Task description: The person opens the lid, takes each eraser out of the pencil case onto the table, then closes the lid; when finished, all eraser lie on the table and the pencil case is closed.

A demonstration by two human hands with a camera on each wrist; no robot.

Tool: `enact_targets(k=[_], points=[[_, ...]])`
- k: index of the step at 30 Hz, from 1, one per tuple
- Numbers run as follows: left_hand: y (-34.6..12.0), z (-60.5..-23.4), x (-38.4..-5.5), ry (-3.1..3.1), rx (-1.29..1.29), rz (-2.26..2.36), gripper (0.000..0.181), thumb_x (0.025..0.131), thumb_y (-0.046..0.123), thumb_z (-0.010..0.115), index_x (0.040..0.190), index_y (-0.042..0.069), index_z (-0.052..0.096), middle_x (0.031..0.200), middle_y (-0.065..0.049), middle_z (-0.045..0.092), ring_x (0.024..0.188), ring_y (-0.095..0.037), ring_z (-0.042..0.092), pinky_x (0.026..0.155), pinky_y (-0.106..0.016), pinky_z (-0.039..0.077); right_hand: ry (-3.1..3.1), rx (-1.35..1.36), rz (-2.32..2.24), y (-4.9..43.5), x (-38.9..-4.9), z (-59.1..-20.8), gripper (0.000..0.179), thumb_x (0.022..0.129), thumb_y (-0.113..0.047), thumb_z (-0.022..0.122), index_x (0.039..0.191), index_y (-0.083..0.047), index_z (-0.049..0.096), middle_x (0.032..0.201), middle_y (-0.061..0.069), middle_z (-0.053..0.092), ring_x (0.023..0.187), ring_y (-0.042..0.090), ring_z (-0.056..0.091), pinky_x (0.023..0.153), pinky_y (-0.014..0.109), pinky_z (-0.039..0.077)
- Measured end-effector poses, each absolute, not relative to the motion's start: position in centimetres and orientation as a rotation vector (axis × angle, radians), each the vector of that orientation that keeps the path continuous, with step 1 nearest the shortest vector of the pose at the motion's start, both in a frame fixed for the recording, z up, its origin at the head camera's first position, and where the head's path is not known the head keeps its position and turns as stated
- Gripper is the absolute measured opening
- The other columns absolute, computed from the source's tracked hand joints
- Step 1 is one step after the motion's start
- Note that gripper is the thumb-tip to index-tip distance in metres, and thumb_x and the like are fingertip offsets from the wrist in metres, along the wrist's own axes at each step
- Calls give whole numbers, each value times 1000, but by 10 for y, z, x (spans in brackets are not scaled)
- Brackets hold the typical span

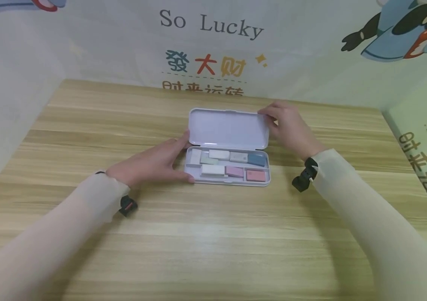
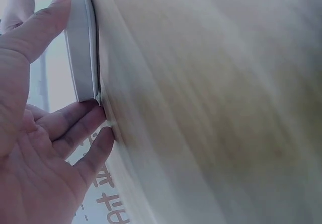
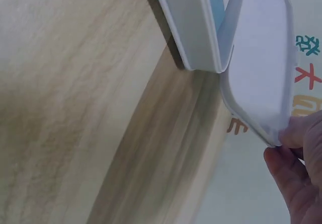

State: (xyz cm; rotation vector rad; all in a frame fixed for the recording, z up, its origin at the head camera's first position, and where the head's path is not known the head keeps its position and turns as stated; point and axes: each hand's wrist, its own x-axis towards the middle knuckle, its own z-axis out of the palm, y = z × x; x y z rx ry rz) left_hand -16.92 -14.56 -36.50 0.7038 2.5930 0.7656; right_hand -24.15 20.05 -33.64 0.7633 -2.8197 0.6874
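Note:
A white pencil case (image 1: 228, 183) lies on the table with its lid (image 1: 228, 128) raised on the far side. Several block erasers lie in its compartments, among them a blue eraser (image 1: 256, 160), a pink eraser (image 1: 255, 175), a purple eraser (image 1: 234, 171) and a white eraser (image 1: 213, 170). My left hand (image 1: 153, 163) holds the left end of the case, thumb at the near corner, fingers at the far one. With thumb and fingers my right hand (image 1: 286, 125) pinches the lid's upper right corner; the right wrist view shows this pinch on the lid (image 3: 259, 68).
The wooden table (image 1: 206, 242) carries the case near its far edge. Behind it stands a printed cloth backdrop (image 1: 123, 50), with side panels at left and right. Each wrist wears a black strap (image 1: 305, 175).

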Motion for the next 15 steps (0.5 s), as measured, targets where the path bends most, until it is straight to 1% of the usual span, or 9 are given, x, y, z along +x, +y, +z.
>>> enact_targets(k=[2, 4, 6, 9, 12, 15], points=[[-145, -364, -170, 2592, 714, 773, 129, 82, 50, 87, 170, 13, 0, 171, -16, 33, 155, -30, 38, 132, -49, 30, -2874, 768, 679, 201, -244, -338, 28, 100, 6, 58, 125, 7, 71, 122, 25, 70, 115, 39, 66, 99, 50, 59], [-145, -363, -170, 2591, 731, 784, 124, 82, 48, 88, 170, 12, 9, 168, -14, 39, 152, -29, 42, 131, -49, 32, -2929, 772, 672, 201, -245, -340, 31, 100, 7, 56, 128, 8, 69, 127, 27, 69, 119, 41, 65, 102, 51, 59], [-144, -362, -171, 2600, 750, 765, 118, 82, 47, 88, 168, 8, 18, 166, -15, 42, 151, -30, 44, 131, -49, 33, -2978, 779, 661, 200, -246, -343, 33, 100, 7, 55, 132, 8, 66, 131, 29, 67, 123, 43, 64, 104, 52, 58], [-143, -361, -172, 2615, 789, 697, 110, 84, 44, 88, 163, -2, 27, 163, -21, 45, 148, -34, 47, 128, -51, 37, -3024, 811, 625, 200, -247, -348, 34, 101, 8, 54, 134, 10, 64, 137, 31, 64, 130, 46, 62, 110, 54, 55], [-142, -360, -174, 2619, 815, 633, 106, 85, 44, 86, 161, -6, 31, 163, -24, 44, 147, -37, 48, 127, -52, 38, -3048, 843, 599, 201, -248, -353, 34, 100, 9, 53, 133, 11, 64, 139, 31, 64, 132, 46, 61, 114, 55, 52], [-141, -360, -175, 2620, 843, 617, 102, 86, 42, 86, 159, -7, 35, 162, -25, 45, 146, -39, 49, 127, -53, 39, -3072, 840, 611, 202, -247, -356, 35, 100, 8, 53, 133, 10, 64, 139, 30, 65, 128, 43, 64, 113, 54, 53]])
